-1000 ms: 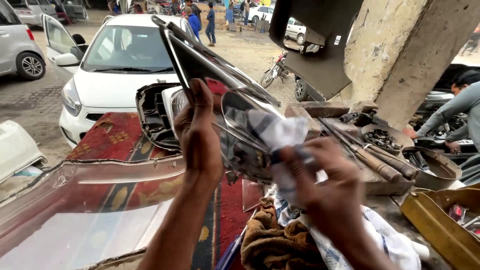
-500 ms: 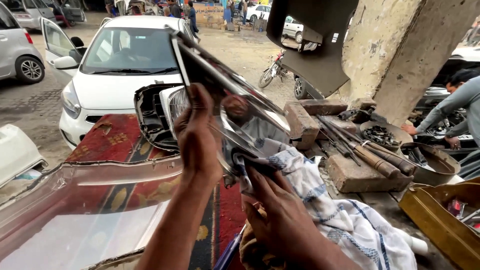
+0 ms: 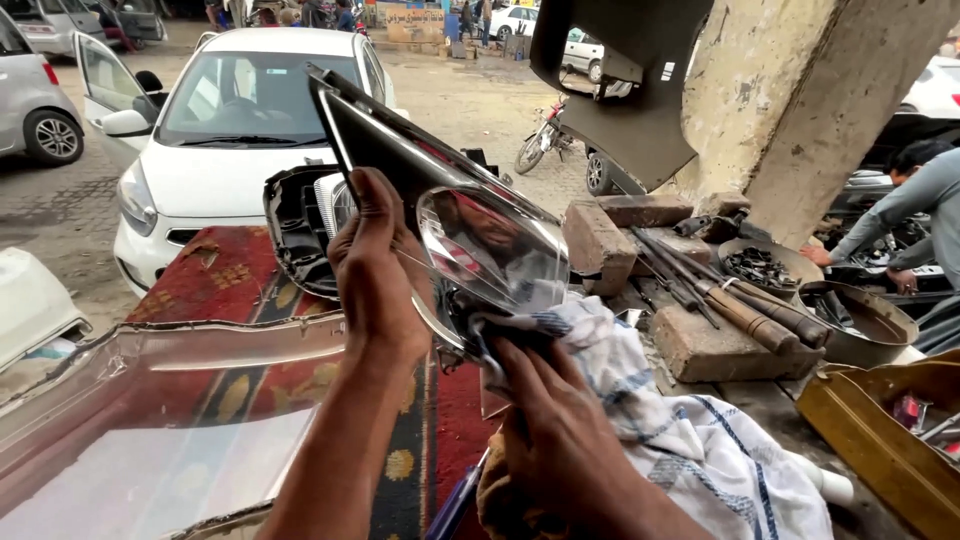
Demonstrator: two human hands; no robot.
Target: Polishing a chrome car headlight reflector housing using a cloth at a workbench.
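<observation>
Outdoors by a pillar, a round metal pan point(image 3: 758, 268) holds dark small parts. My left hand point(image 3: 375, 270) grips the chrome headlight housing point(image 3: 470, 240) upright, fingers wrapped on its edge; my right hand point(image 3: 560, 430) presses a checked cloth point(image 3: 690, 430) against its lower corner

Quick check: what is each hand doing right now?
Left hand: closed on the edge of the clear headlight lens, holding it up.
Right hand: gripping the white checked cloth against the lens.
</observation>
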